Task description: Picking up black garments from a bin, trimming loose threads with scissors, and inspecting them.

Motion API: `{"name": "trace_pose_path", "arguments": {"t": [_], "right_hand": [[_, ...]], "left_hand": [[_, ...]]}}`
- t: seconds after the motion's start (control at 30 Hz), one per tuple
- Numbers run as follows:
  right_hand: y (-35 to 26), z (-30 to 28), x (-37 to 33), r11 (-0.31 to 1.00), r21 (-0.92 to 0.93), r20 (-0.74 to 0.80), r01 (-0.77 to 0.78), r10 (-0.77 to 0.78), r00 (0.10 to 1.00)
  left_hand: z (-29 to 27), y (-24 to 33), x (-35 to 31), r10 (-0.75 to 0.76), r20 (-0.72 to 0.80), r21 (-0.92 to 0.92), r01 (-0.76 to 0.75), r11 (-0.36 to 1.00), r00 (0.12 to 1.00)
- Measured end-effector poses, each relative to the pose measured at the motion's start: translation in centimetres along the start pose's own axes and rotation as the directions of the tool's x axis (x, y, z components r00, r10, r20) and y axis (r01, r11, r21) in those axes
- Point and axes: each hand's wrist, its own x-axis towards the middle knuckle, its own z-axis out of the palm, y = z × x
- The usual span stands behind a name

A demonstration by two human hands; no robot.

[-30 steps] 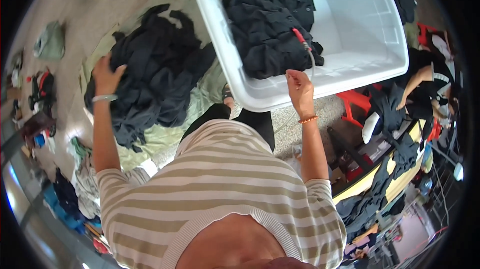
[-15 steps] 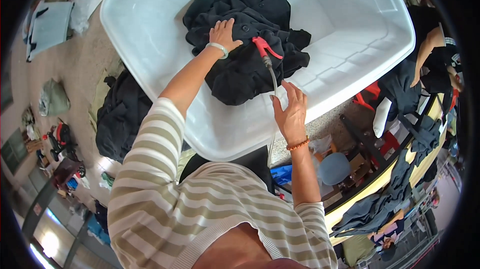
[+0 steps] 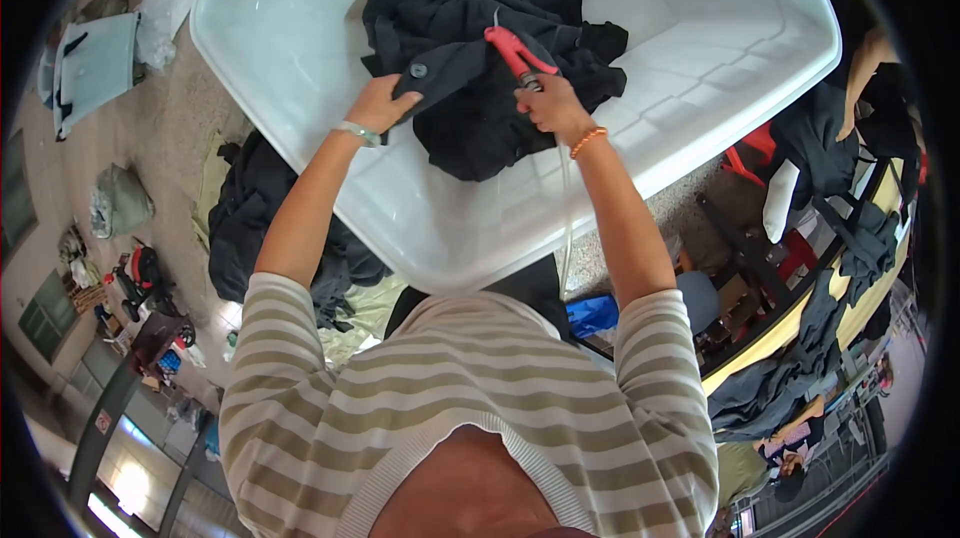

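Working over the big white plastic tub (image 3: 300, 88), the person has both hands down on the heap of black garments (image 3: 500, 108) that lies toward its far middle. Left hand (image 3: 385, 103) has its grip pinched on a flap of the dark cloth, just beside a round black button (image 3: 418, 69), pulling that piece flat toward the left. Right hand (image 3: 550, 108) has its grip pressed tight around the red-handled tool (image 3: 515, 50), whose nose points away into the cloth; a pale thin hose (image 3: 565, 218) drops from that hand over the near rim of the tub. What the tool's tip touches is hidden by the folds.

To do this step well, my judgement is that the left hand should keep the flap taut and single-layered, so the tool meets only the spot meant for it and not the layers beneath. Fingers are best kept clear of the tool's nose, off to the side of the button. The hose wants slack, or it may drag the wrist off line. Leaning over the near rim, the arms are stretched, so small, steady moves suit better than long reaches.

A second pile of dark clothes (image 3: 250, 218) lies on the floor (image 3: 160, 138) left of the tub, and a red stool (image 3: 755, 153) stands at its right
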Motion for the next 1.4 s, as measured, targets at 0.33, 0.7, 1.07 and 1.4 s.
{"name": "trace_pose_path", "arguments": {"t": [0.33, 0.7, 1.07, 1.4], "right_hand": [[-2.7, -2.2, -19.7, 0.874, 0.040, -0.217, 0.484, -0.465, 0.858], [-2.2, -3.5, -21.9, 0.923, -0.185, -0.341, 0.337, -0.382, 0.859], [2.6, 1.2, -20.3, 0.926, -0.122, -0.068, 0.356, -0.366, 0.928], [3.5, 12.7, -23.6, 0.768, -0.314, 0.211, 0.558, -0.517, 0.830]], "left_hand": [[8.9, -1.5, -3.3, -0.022, -0.026, 0.064, 0.023, 0.998, 0.999], [15.4, 0.4, 2.0, 0.143, 0.322, 0.570, -0.313, 0.760, 0.936], [4.6, 6.3, -11.9, 0.516, 0.272, -0.243, -0.461, 0.853, 0.812], [-7.7, 10.5, -34.8, 0.641, -0.321, -0.527, -0.694, 0.491, 0.697]]}}
